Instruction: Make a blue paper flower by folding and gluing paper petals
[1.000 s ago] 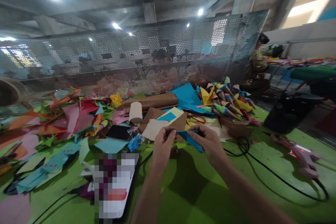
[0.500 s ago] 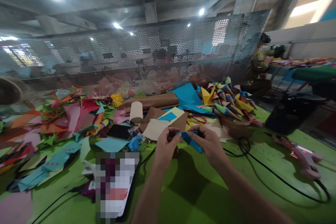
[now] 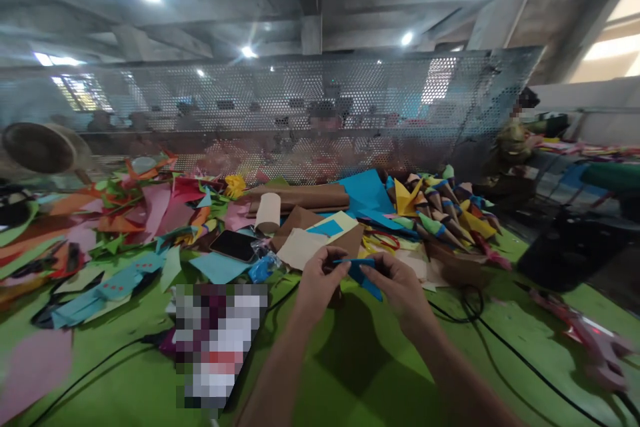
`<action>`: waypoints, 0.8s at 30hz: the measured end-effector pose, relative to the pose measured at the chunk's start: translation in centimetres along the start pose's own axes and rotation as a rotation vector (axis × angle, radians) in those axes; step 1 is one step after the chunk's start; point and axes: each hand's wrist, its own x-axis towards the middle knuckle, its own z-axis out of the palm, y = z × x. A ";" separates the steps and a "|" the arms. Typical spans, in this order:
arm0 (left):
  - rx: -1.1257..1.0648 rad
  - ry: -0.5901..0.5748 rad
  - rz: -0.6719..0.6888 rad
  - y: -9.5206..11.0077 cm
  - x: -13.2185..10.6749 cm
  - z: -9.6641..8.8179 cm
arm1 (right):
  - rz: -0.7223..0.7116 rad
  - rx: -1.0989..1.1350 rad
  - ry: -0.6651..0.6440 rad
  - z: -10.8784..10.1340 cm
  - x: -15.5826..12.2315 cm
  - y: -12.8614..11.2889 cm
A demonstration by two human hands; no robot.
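Observation:
A small piece of blue paper point(image 3: 369, 278) is pinched between both hands above the green tabletop point(image 3: 350, 367). My left hand point(image 3: 320, 280) grips its left end between thumb and fingers. On its right side, my right hand point(image 3: 397, 283) holds it the same way, and a pointed corner hangs down between the hands. Just beyond my hands lie a torn cream paper sheet point(image 3: 303, 250), a pale yellow sheet point(image 3: 345, 225) with a blue rectangle on it, and brown paper point(image 3: 295, 220).
A pink glue gun point(image 3: 595, 340) with a black cable lies at the right. Paper cones point(image 3: 440, 203) are heaped at the back right, coloured scraps point(image 3: 155, 207) at the left. A phone point(image 3: 233, 245), a cream roll point(image 3: 269, 213) and a perforated metal screen point(image 3: 300, 100) stand or lie beyond.
The camera view has tilted up and turned slightly left. Both hands still pinch the blue paper, whose visible face has turned a little between the fingers.

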 end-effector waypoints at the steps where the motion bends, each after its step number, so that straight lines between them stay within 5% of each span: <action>1: 0.001 -0.021 -0.007 -0.1 0.0 0.0 | -0.005 0.003 -0.002 0.0 0.0 0.1; 24: -0.021 0.059 0.055 -0.9 1.3 -1.1 | -0.011 0.048 -0.115 1.2 1.8 1.7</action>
